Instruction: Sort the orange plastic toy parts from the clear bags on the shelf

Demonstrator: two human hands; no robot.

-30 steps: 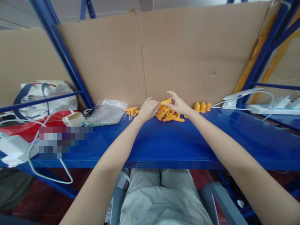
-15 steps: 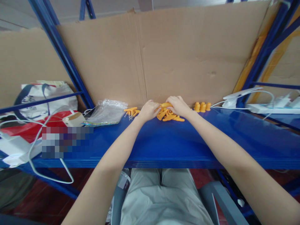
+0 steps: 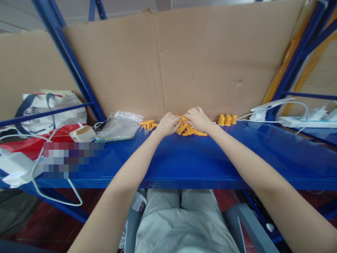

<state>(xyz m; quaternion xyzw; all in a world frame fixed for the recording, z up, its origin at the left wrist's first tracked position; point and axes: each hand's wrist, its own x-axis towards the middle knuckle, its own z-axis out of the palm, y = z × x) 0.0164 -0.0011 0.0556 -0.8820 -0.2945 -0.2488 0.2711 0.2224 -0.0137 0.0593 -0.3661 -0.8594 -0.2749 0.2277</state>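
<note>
At the back of the blue shelf, my left hand (image 3: 167,124) and my right hand (image 3: 196,118) meet over a small heap of orange plastic parts (image 3: 190,131). Fingers of both hands are curled round an orange plastic piece (image 3: 181,117), which shows only in part between them. Left of my hands lie several corkscrews (image 3: 148,124) with orange T-shaped handles and metal spirals. On the right stand 3 orange bell-shaped pieces (image 3: 228,120), upright in a row.
Clear plastic bags (image 3: 119,127) lie on the left, near a white-and-navy bag (image 3: 52,109) and white cables. A cardboard sheet (image 3: 210,59) walls off the back. Blue metal posts (image 3: 76,66) frame both sides, and a white power strip (image 3: 302,122) lies far right.
My right hand has shifted slightly left, closer to my left hand, and covers more of the orange piece between them. The other things stay in place.
</note>
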